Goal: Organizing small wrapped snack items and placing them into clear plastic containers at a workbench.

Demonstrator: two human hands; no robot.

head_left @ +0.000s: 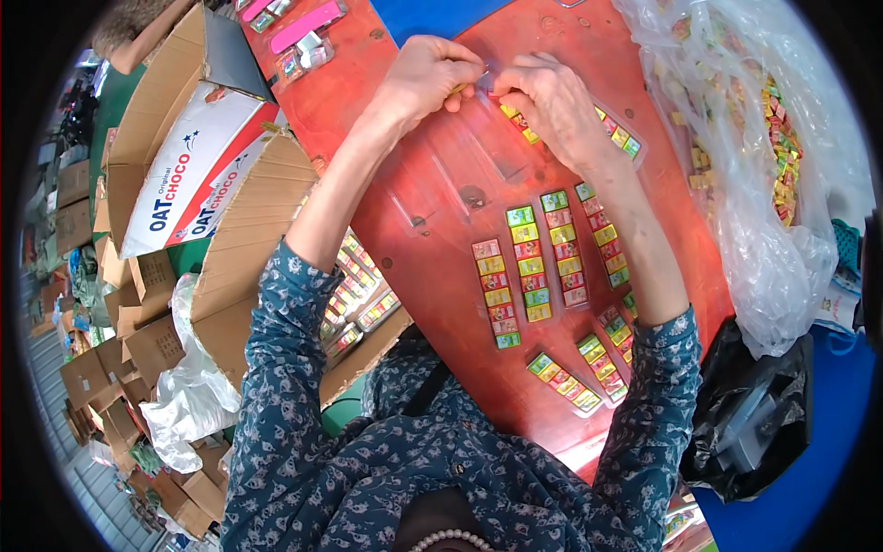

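My left hand (425,81) is closed in a pinch over the far part of the red table. A bit of yellow shows at its fingertips, too small to name. Just to its right, my right hand (555,103) is bent with fingers pressed together, and what they hold is hidden. A clear plastic piece lies between the two hands. Under my right hand is a strip of small coloured blocks (620,134), partly covered. Empty clear plastic trays (448,179) lie nearer me. Several filled strips, such as one of green, yellow and red blocks (528,262), are spread below my right forearm.
An open cardboard box (244,221) at my left contains more filled strips (354,285). On the right sits a large clear bag (736,184) of small coloured blocks, with a black bag (759,414) below it. Pink items (308,26) lie at the far left table edge.
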